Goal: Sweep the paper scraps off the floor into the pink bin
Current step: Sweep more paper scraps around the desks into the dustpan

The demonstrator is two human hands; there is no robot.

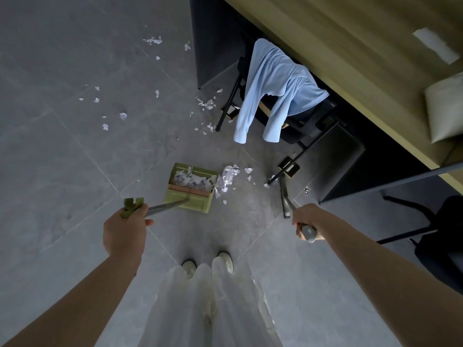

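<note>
Torn white paper scraps (226,180) lie heaped on the grey floor (62,159) just beside the open mouth of a green dustpan (191,187), on the side toward the chair; more of them already sit inside the pan. The pieces look small, ragged and crumpled, some faintly printed. They are likely feather-light and limp, apt to flutter or skid ahead of a fast stroke, so they call for short, low passes of the bristles rather than any taking by hand. Looser scatters (208,106) lie beyond the dustpan near the chair's front legs, and others (106,113) are strewn well away from the pan on open tile, with a few (153,41) farthest out by the dark desk panel.

The left hand (125,226) grips the green top of the dustpan's long handle (166,206), fingers curled round it, holding the pan flat on the floor. The right hand (304,225) wraps a grey broom handle (308,231); the broom (285,196) reaches down toward the floor on the far side of the heap from the pan, its head blurred.

A black chair (300,121) draped with a light blue garment (273,88) stands beyond the dustpan, tucked against a wooden desk (350,46). The person's pale trousers and shoes (208,265) show on the near side of the pan. No pink bin is in view.
</note>
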